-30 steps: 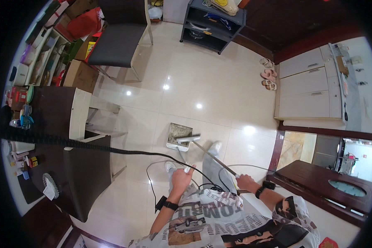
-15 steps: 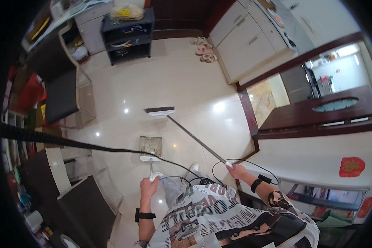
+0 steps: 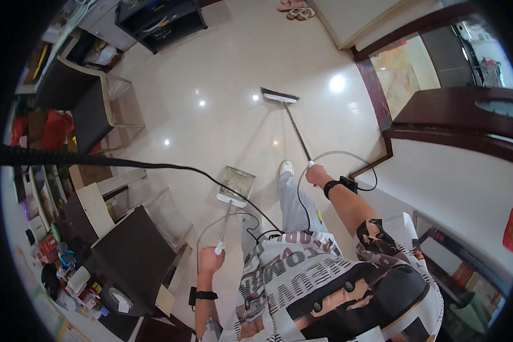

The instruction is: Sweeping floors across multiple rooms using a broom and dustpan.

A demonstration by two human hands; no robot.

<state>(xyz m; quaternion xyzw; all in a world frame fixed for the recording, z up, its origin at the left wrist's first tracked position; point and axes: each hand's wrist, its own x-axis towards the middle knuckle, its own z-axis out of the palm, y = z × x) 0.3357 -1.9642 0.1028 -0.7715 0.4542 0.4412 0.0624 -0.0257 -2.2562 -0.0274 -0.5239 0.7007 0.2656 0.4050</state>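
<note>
head view, left hand [image 3: 212, 260] gripping dustpan handle [image 3: 226, 223], right hand [image 3: 316, 175] farther forward, gripping broom handle [image 3: 297, 132]

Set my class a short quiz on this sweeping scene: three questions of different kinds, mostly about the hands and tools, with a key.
1. Multiple choice. The right hand grips a broom. What does the left hand hold?
(a) a bucket
(b) a dustpan
(c) a cloth

2. True or false? The broom's head lies inside the dustpan.

3. Short answer. What is worn around each wrist?

Key
1: (b), gripped by its handle.
2: False; the broom's head is apart from the dustpan, farther out in front of the wearer.
3: A black strap.
</note>
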